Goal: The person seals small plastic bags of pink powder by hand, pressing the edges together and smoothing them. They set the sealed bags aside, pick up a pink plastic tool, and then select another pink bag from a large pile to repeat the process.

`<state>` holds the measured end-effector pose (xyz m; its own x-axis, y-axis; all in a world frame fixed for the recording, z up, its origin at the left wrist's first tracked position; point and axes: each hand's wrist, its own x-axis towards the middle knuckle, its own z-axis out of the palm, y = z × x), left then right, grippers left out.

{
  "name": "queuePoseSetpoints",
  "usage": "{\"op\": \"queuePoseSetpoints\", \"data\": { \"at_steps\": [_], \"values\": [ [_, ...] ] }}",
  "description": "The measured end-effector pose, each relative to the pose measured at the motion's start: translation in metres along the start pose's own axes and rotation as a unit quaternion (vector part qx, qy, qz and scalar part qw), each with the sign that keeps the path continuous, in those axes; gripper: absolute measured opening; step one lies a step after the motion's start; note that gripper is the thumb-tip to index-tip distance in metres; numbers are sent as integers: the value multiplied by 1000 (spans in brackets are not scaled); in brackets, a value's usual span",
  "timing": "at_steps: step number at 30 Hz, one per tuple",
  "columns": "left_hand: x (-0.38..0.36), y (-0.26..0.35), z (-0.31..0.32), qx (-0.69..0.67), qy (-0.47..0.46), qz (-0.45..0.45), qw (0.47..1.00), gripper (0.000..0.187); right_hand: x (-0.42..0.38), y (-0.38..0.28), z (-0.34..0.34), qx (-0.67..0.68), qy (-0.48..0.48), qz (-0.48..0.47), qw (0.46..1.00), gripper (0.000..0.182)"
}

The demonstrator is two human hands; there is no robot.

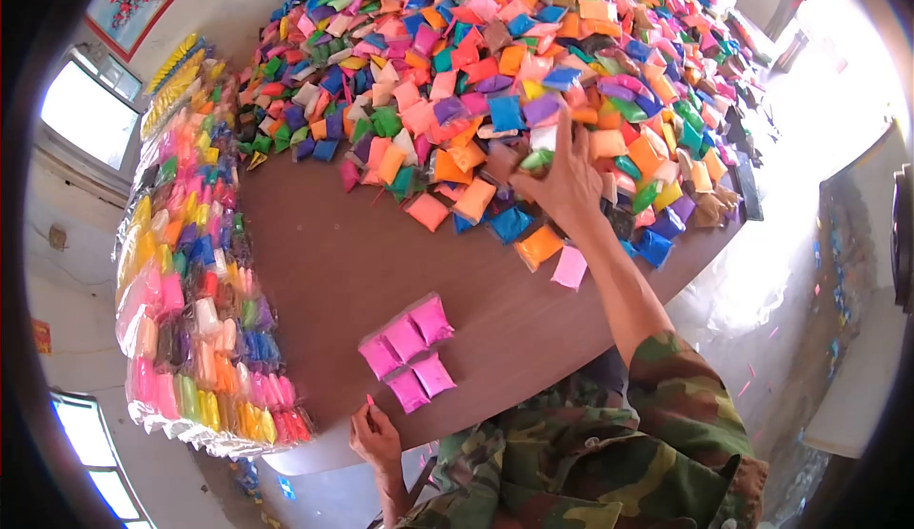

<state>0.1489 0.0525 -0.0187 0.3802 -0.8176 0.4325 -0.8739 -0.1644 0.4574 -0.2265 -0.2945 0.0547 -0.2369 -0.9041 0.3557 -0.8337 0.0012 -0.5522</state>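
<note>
My right hand reaches into the front of a big heap of small coloured packets, thumb and forefinger apart around a green packet and a white one; no firm grip shows. By the near table edge, my left hand has its fingers drawn together, with a tiny reddish tip at their end that I cannot make out. Between that hand and the heap lie several magenta packets in a tight block. A single light pink packet rests under my right forearm.
Along the left side of the brown table stretches a long stack of clear-wrapped coloured bundles. The heap covers the far part of the table. The near edge curves in front of my body.
</note>
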Motion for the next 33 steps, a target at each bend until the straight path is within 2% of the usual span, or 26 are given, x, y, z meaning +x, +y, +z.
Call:
{"op": "queuePoseSetpoints", "data": {
  "at_steps": [4,7,10,12,15,16,19,22,25,28,31,33],
  "values": [
    [3,5,-1,26,-10,4,1000,7,57,2,34,58,11,-17,998,124],
    [1,6,-1,18,-25,-37,999,9,88,-9,51,118,29,5,993,120],
    [5,7,2,19,0,13,1000,9,119,-19,66,120,75,-21,990,106],
    [-1,0,2,31,-17,-8,999,10,138,-38,60,145,78,-2,986,96],
    [1,1,3,38,-22,-22,999,10,176,-47,68,162,76,-28,983,94],
    [2,4,3,38,-21,-25,999,10,187,-46,72,171,100,-72,978,86],
    [6,9,2,42,-7,15,999,10,227,-46,82,253,116,-175,944,90],
    [5,7,0,46,-21,-7,999,10,253,-49,78,300,21,-157,941,82],
    [5,10,1,49,-22,-16,998,9,269,-51,62,350,-28,-188,917,72],
    [7,15,0,44,-11,-14,999,10,260,-54,26,392,-55,-124,910,73],
    [4,7,1,34,-7,-4,999,10,256,-45,10,425,-71,-104,896,72],
    [4,7,1,29,-4,-5,1000,10,245,-37,-5,377,-75,-105,917,63]
  ]
}}
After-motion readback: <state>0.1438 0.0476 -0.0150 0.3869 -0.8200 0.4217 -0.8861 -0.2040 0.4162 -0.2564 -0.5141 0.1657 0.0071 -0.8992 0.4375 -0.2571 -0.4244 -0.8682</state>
